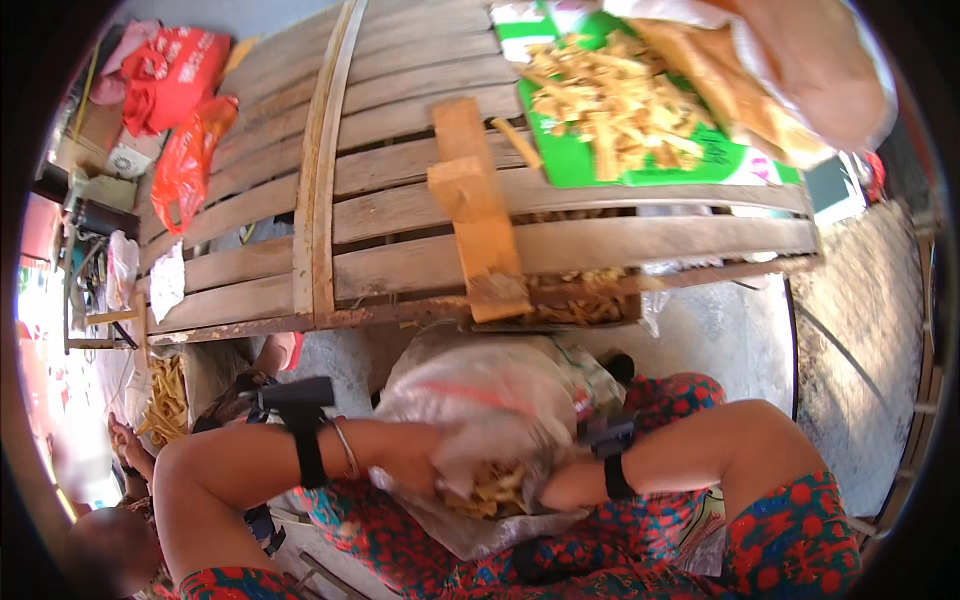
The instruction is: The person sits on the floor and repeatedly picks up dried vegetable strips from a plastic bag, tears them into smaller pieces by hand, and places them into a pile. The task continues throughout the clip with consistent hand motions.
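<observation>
A whitish woven plastic sack (455, 385) stands between my knees, its mouth folded open towards me. Pale tan, dried-looking strips (495, 490) show inside the mouth. My left hand (412, 462) reaches in at the left side of the mouth, partly covered by the sack's loose plastic. On the opposite side, my right hand (560, 486) goes in beside the strips. The fingers of both hands are hidden in the sack, so what they hold cannot be seen. Dark straps with small devices are on both my wrists.
Ahead is a slatted wooden table (400, 200) bearing a wooden block fixture (478, 215). A strip pile (620, 105) lies on a green sheet (570, 172), beside a large bag (740, 80). Red bags (185, 75) lie far left. Another person's hand (125, 440) is at left.
</observation>
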{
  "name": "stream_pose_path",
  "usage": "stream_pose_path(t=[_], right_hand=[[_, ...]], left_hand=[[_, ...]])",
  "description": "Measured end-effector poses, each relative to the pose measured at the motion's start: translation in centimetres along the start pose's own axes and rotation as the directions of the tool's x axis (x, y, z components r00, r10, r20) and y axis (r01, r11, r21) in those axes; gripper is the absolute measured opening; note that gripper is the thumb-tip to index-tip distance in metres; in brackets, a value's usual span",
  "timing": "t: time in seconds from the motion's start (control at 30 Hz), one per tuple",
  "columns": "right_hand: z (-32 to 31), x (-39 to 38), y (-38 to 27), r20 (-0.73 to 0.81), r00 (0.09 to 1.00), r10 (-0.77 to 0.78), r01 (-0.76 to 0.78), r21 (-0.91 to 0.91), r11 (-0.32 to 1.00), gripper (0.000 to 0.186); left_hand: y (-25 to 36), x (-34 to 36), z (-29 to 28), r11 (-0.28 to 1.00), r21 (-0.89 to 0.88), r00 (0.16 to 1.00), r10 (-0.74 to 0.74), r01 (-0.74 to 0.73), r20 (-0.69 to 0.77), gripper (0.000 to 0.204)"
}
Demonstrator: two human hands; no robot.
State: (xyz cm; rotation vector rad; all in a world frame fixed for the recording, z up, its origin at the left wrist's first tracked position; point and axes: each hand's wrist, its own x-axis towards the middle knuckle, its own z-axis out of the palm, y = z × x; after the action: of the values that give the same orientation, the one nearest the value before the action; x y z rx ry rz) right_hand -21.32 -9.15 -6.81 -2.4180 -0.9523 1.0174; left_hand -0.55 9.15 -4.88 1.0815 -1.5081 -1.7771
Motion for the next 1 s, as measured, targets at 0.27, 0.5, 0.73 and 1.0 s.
stream_pose_path(t=[0.27,0.5,0.73,1.0], right_hand=[[-2.9,0.6,2.5,0.032,0.998,-0.050,0.041,0.233,0.972,0.024],[-3.6,-0.3,1.9,0.013,0.977,0.212,-0.193,0.469,0.862,0.027],[1.6,2.5,2.3,0.094,0.478,0.873,-0.431,0.891,0.140,0.030],[11.5,10.6,-0.2,0.263,0.601,0.755,0.152,0.890,-0.431,0.034]], left_hand=[[-0.9,2.3,-2.6,0.987,0.128,0.986,0.079,-0.099,0.149,0.044],[0.1,1.7,0.2,0.915,0.232,0.937,-0.347,0.329,0.040,0.032],[-0.1,1.3,2.8,0.761,0.487,0.895,-0.431,0.428,-0.112,0.019],[-0.7,-2.9,4.3,0.707,0.453,0.829,-0.536,0.543,-0.158,0.033]])
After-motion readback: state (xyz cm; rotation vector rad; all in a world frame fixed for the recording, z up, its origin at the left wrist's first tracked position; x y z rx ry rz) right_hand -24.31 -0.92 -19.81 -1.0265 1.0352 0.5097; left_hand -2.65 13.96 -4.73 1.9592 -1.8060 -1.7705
